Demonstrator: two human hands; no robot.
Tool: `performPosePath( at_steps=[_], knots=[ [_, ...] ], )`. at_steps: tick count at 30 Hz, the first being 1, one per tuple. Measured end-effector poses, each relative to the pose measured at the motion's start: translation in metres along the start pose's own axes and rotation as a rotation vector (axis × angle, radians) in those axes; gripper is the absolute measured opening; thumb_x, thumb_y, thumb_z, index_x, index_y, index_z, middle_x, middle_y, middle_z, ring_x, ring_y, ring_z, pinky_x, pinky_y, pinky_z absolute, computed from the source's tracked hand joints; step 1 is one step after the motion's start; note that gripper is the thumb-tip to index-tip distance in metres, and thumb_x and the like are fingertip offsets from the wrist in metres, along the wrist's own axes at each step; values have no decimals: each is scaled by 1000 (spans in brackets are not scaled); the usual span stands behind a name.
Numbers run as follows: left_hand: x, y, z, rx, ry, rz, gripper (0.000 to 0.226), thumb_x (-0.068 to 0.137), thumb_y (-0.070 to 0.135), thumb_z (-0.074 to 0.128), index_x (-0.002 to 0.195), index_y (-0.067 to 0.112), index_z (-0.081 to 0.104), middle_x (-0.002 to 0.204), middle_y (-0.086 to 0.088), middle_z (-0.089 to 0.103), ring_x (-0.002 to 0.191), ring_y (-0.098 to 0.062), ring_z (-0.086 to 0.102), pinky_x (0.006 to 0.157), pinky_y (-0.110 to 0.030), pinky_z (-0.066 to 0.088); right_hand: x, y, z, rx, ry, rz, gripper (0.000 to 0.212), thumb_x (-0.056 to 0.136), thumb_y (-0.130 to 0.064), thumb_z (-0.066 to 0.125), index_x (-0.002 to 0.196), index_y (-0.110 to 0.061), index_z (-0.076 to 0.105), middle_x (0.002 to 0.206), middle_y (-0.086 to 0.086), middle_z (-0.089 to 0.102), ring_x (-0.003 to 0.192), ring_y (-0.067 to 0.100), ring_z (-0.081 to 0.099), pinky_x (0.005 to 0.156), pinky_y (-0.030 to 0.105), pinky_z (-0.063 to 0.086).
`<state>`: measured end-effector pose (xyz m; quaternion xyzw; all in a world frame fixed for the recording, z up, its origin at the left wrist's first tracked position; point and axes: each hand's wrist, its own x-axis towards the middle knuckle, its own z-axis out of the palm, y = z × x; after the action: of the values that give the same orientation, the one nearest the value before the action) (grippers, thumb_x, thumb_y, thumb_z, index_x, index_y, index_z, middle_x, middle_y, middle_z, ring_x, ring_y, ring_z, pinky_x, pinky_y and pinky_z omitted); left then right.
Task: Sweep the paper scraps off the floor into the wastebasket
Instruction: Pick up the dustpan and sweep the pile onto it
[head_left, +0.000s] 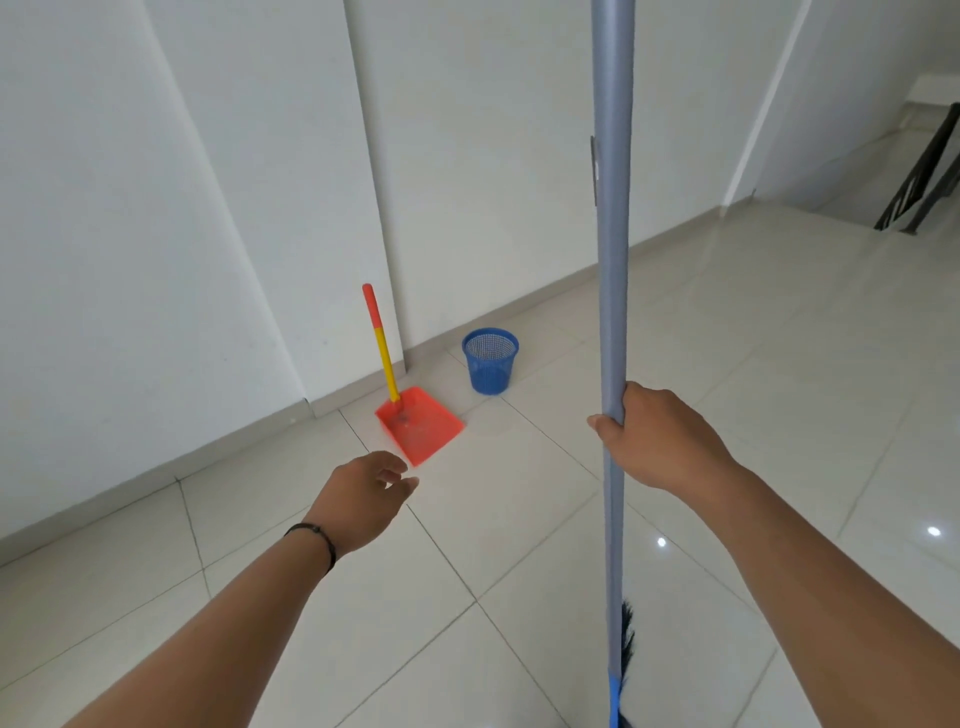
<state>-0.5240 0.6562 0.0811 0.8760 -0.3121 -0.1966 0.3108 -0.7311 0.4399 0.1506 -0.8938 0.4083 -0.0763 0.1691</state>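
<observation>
- Right hand (657, 441) wrapped around the grey broom handle (614, 260), held upright; dark bristles (627, 644) visible low at 6 o'clock.
- Left hand (363, 499) empty, fingers loosely spread, stretched toward the red dustpan (420, 423) at 11 o'clock.
- Blue mesh wastebasket (491, 361) on the floor (519, 545) near the wall, just at 2 o'clock of the dustpan.
- No paper scraps visible on the tiles.
- Dustpan likely light, stiff plastic, prone to sliding on glossy tile; best taken by its upright red-and-yellow handle (381, 343), near the top.
- Broom probably light and rigid; mid-shaft grip suits short strokes.
</observation>
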Motion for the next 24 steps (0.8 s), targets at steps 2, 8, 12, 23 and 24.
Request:
performPosePath(
  at_steps=[2, 8, 12, 23, 24],
  knots=[
    [28, 8, -1, -20, 23, -24, 23, 89, 35, 60, 108, 22, 62, 102, 7, 66, 98, -11, 60, 81, -24, 48, 34, 1, -3, 5, 2, -5, 26, 98, -43, 47, 94, -18, 46, 70, -8, 51, 58, 6, 51, 44, 21, 34],
    [106, 31, -11, -77, 111, -113, 26, 89, 36, 59, 110, 22, 61, 106, 7, 65, 103, -12, 59, 87, -27, 48, 143, -14, -12, 90, -23, -72, 28, 97, -45, 48, 91, -17, 47, 70, -6, 54, 59, 6, 54, 44, 22, 36],
    [148, 33, -20, -119, 166, -169, 26, 89, 36, 59, 111, 22, 61, 105, 8, 64, 97, -9, 61, 81, -21, 47, 210, -37, -7, 146, -67, -140, 29, 97, -45, 48, 92, -16, 48, 71, -4, 54, 61, 10, 56, 46, 24, 39],
    [296, -16, -66, -161, 273, -273, 28, 88, 37, 60, 113, 26, 58, 105, 9, 63, 97, -7, 58, 82, -19, 45, 386, -122, 44, 213, -73, -219, 28, 98, -38, 50, 89, -11, 50, 74, 2, 57, 59, 13, 58, 42, 23, 37],
    [314, -21, -73, -165, 279, -278, 28, 88, 37, 60, 114, 26, 58, 105, 9, 62, 97, -7, 58, 82, -19, 45, 406, -131, 49, 219, -79, -221, 29, 98, -38, 51, 89, -11, 50, 74, 3, 58, 59, 13, 58, 43, 23, 37]
  ],
)
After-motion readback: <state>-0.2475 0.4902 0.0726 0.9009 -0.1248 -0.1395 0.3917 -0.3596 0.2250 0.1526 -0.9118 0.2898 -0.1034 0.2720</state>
